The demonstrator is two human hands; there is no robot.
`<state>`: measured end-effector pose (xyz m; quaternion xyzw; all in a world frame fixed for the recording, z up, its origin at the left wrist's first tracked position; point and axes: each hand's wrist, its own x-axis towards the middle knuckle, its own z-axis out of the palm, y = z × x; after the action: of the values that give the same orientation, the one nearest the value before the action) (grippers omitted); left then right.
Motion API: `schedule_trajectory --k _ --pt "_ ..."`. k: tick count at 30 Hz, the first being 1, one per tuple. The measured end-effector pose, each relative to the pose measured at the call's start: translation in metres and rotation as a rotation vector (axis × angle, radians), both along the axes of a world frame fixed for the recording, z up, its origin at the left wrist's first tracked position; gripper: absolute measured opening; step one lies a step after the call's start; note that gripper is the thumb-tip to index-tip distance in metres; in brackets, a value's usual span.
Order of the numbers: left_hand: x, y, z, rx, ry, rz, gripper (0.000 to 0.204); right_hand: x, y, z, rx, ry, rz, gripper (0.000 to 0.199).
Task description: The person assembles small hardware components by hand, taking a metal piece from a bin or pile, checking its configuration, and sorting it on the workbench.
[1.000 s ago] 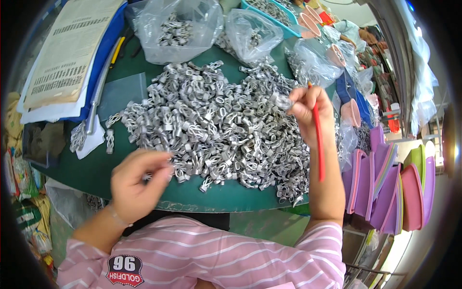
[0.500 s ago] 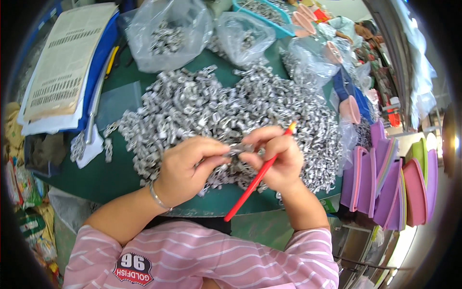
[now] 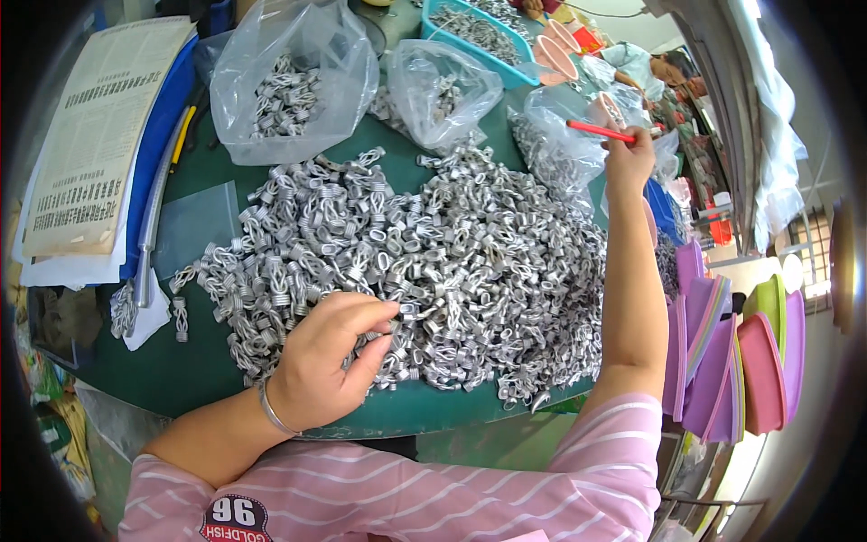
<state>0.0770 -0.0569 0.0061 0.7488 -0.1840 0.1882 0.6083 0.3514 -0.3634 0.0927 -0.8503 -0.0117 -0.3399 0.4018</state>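
My left hand (image 3: 330, 361), with a silver bracelet at the wrist, hovers over the near left side of a large heap of small silver metal fittings (image 3: 452, 271). Its thumb and forefinger are apart, and fittings of the heap show just beyond the fingertips. At the far right my right hand (image 3: 629, 164) is stretched out, closed round a slim red pen (image 3: 598, 131) that points left. Beside that hand is a pink bowl (image 3: 610, 108), partly hidden. Whether the right fingers also hold a small fitting cannot be seen.
Clear plastic bags (image 3: 298, 81) of fittings and a blue basket (image 3: 479, 41) stand along the far side. Papers on a blue folder (image 3: 108, 126) lie at left, near a yellow-handled tool (image 3: 182, 138). Purple and pink bins (image 3: 713, 370) stand at right. Another person (image 3: 637, 68) sits far right.
My right hand has left the left hand and swung far to the right with the red pen. The left fingers have parted from the metal piece that both hands were handling.
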Motion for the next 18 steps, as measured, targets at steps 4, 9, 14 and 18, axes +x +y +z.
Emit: schedule_trajectory --k 4,9,14,18 --pt "0.0 0.003 0.001 0.029 -0.008 0.008 0.033 -0.005 0.051 -0.039 -0.396 0.253 0.637 0.025" --pt "0.0 0.002 -0.001 0.011 -0.009 0.019 0.031 -0.013 0.097 -0.06 -0.709 0.457 0.591 0.028" --pt "0.0 0.001 -0.003 0.005 -0.026 0.018 0.028 -0.013 0.109 -0.061 -0.874 0.501 0.547 0.023" --pt "0.0 0.001 -0.002 0.028 -0.031 0.028 0.025 -0.03 0.102 -0.036 -0.989 0.54 0.53 0.024"
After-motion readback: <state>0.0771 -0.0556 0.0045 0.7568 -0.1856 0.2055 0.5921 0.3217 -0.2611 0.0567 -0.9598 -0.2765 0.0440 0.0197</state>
